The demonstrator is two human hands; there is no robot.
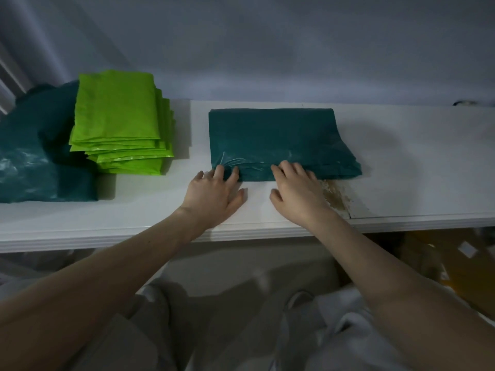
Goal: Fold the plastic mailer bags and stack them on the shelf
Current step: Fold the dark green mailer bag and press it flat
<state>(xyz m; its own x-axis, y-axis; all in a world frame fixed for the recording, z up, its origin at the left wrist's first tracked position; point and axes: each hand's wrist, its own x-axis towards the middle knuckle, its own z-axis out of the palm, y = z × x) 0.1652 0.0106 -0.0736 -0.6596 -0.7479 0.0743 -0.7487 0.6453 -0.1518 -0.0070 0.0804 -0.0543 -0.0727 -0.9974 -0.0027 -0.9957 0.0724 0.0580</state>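
On the white shelf [401, 170] one folded dark teal plastic mailer bag [278, 140] lies flat; left hand [214, 194] and right hand [297, 194] press its near edge, fingers straight. Left: one stack of lime green folded mailers [117, 116], perhaps eight, beside one crumpled teal bag heap [34, 156].

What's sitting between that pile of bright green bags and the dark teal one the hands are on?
Nothing: in the head view only bare white shelf separates the green stack from the teal bag.
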